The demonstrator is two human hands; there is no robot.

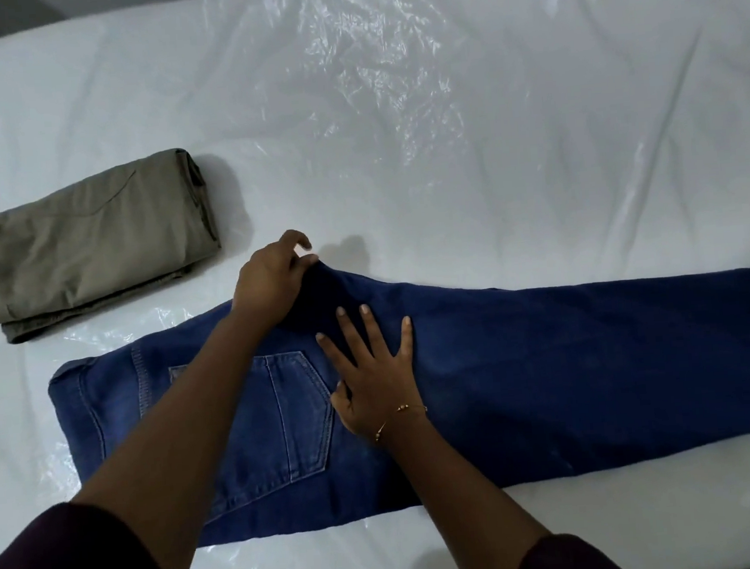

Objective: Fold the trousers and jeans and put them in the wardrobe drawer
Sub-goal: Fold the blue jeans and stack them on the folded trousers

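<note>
Blue jeans [550, 373] lie folded lengthwise on the bed, waistband at the left, legs running off the right edge of view, a back pocket facing up. My left hand [270, 283] pinches the pointed crotch corner of the jeans at their far edge. My right hand [371, 374] presses flat on the denim just right of the pocket, fingers spread. Folded khaki trousers [83, 249] sit apart at the left.
The bed is covered with a white sheet under wrinkled clear plastic [395, 103], which stretches wide behind the jeans. A dark wall strip shows at the far top left.
</note>
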